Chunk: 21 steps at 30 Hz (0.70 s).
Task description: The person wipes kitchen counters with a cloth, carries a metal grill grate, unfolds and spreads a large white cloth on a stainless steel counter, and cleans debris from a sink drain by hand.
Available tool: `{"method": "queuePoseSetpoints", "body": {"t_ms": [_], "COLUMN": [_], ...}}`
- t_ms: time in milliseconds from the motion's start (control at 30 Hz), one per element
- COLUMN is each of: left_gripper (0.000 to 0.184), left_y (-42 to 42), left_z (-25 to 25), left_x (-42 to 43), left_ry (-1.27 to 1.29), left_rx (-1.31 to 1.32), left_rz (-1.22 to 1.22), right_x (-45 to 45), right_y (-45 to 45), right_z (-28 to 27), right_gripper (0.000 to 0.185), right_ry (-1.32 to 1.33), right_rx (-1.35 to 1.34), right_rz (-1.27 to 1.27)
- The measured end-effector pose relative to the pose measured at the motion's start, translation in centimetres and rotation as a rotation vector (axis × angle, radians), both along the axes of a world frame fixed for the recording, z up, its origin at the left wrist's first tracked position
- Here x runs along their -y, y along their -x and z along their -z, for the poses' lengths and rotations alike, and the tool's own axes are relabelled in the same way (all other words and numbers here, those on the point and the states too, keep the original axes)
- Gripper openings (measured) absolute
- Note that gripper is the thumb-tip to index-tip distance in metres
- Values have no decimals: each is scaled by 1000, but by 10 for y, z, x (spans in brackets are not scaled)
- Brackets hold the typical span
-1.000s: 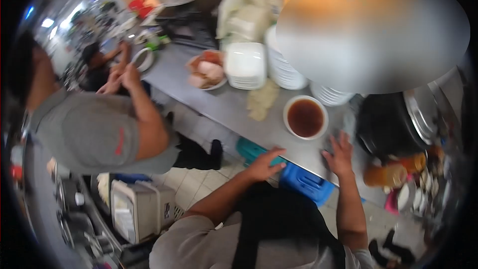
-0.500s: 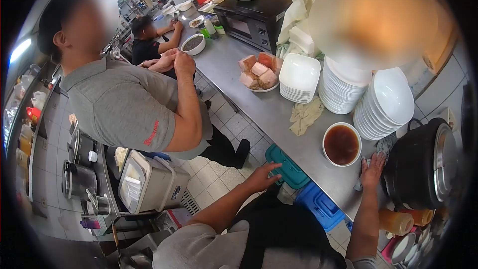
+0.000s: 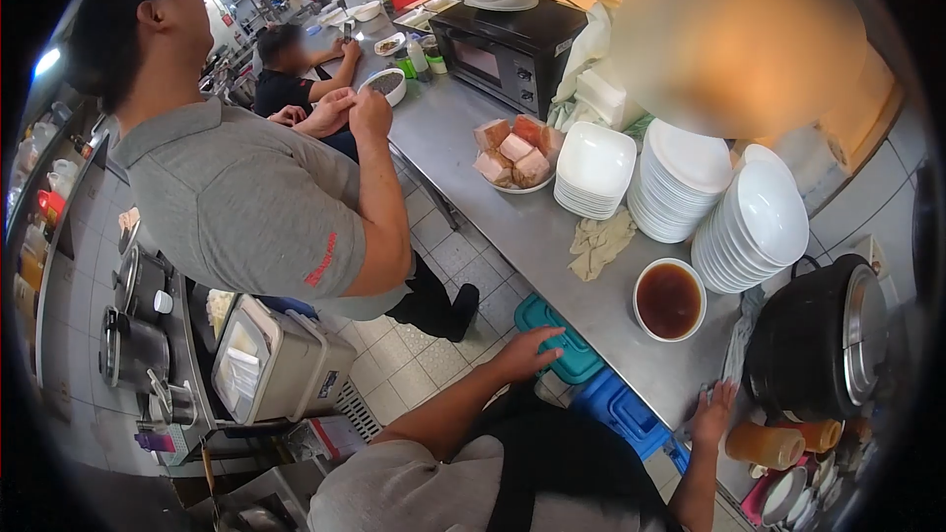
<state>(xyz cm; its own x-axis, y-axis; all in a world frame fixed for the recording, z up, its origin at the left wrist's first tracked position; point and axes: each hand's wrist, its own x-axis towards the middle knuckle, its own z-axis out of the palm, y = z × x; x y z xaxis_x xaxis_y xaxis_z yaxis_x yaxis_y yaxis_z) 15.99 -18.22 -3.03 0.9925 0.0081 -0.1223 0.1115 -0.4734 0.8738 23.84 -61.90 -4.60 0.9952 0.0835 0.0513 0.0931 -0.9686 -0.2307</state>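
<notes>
My left hand [image 3: 532,353] hangs in front of the counter edge, over the teal lid [image 3: 558,340], with its fingers loosely extended and holding nothing. Lower right, my right hand [image 3: 712,414] is at the front of the steel counter [image 3: 621,325], fingers apart. Just beyond its fingertips lies a crumpled grey cloth [image 3: 741,340]; I cannot tell whether they touch. Left of the cloth stands a white bowl of dark reddish-brown liquid [image 3: 669,299]. A large black cooker with a metal lid [image 3: 803,340] is to the right.
Stacked white bowls [image 3: 764,217], plates [image 3: 680,172] and square dishes [image 3: 595,163] line the back. A bowl of meat chunks [image 3: 515,153], a beige cloth [image 3: 601,244] and a black oven [image 3: 503,49] stand farther left. A co-worker [image 3: 246,197] in grey stands left; another person [image 3: 286,74] sits beyond.
My right hand has slid off the grey cloth toward the counter's front edge. The cloth now lies stretched out beside the cooker. My left hand has barely moved.
</notes>
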Motion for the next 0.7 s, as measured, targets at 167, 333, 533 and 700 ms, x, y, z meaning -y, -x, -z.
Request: {"method": "queuePoseSetpoints", "body": {"t_ms": [167, 333, 533, 700], "left_gripper": [49, 47, 47, 46], "left_y": [0, 8, 21, 26], "left_z": [0, 31, 43, 33], "left_x": [-2, -21, -41, -55], "left_ry": [49, 15, -39, 7], "left_rx": [-25, -65, -88, -67], "left_rz": [-9, -47, -110, -157], "right_x": [7, -9, -21, -74], "right_y": [30, -1, -55, -59], "right_z": [-45, -98, -17, -41], "right_gripper": [44, 51, 57, 66], "right_ry": [45, -179, -38, 179], "right_rx": [-164, -395, -77, -223], "right_rz": [-5, 285, 418, 618]}}
